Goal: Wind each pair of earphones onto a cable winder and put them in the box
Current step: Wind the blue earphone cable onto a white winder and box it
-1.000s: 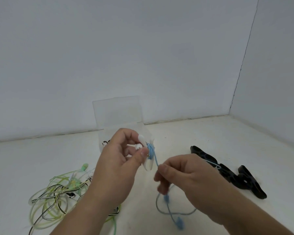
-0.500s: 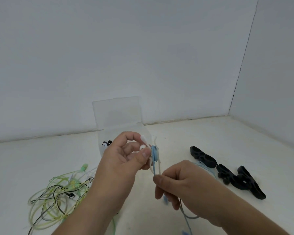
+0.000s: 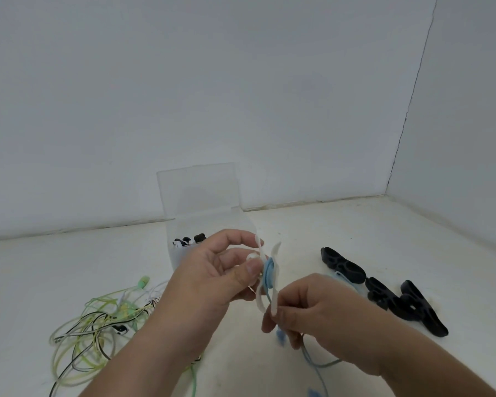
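My left hand (image 3: pixel 212 279) pinches a white cable winder (image 3: pixel 272 277) between thumb and fingers, held upright above the table. Blue earphone cable (image 3: pixel 268 272) is wound round the winder's middle. My right hand (image 3: pixel 312 310) sits just below and right of the winder and pinches the loose blue cable (image 3: pixel 312 361), which trails down toward the near edge. Behind my left hand stands the clear plastic box (image 3: pixel 201 196) with its lid up; dark wound items (image 3: pixel 189 240) lie inside.
A tangle of green, yellow and black-white earphones (image 3: pixel 98 325) lies on the table at the left. Three black cable winders (image 3: pixel 384 290) lie in a row at the right. White walls meet in a corner at the back right.
My right hand has dropped lower and come in under the winder, drawing the blue cable down. More blue cable sits on the winder. My left hand has turned the winder slightly.
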A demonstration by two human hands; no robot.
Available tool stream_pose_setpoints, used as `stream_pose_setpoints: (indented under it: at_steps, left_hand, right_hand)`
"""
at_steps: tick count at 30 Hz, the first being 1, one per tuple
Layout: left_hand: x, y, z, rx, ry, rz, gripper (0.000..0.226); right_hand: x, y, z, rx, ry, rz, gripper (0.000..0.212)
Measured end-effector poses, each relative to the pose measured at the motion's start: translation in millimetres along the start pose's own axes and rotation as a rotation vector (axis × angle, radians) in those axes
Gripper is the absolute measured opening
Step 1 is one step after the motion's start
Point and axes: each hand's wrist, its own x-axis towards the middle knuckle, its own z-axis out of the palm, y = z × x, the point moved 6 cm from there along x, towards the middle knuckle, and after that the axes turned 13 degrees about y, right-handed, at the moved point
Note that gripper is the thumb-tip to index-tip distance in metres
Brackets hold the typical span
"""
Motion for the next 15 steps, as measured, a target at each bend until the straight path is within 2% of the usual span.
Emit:
stream_pose_setpoints:
  at_steps: [3,5,7,12,15]
  left_hand:
    - [-5,0,8,0.051,-0.071,-0.018,0.020]
    - [-4,1,7,0.136,-0.051,-0.005,0.022]
    - [-3,-1,3,0.219,-0.030,-0.021,0.024]
    - [-8,-9,7,0.409,-0.188,-0.127,0.024]
    - [-7,-13,3,0.502,-0.166,-0.120,0.024]
  right_hand:
    - [4,3,-7,0.051,0.071,0.015,0.027]
    - [5,5,-16,0.074,0.155,0.016,0.035]
    - [6,8,-23,0.116,0.213,0.022,0.033]
    - [8,11,-22,0.159,0.224,0.051,0.031]
    - [8,11,-24,0.219,0.247,0.057,0.028]
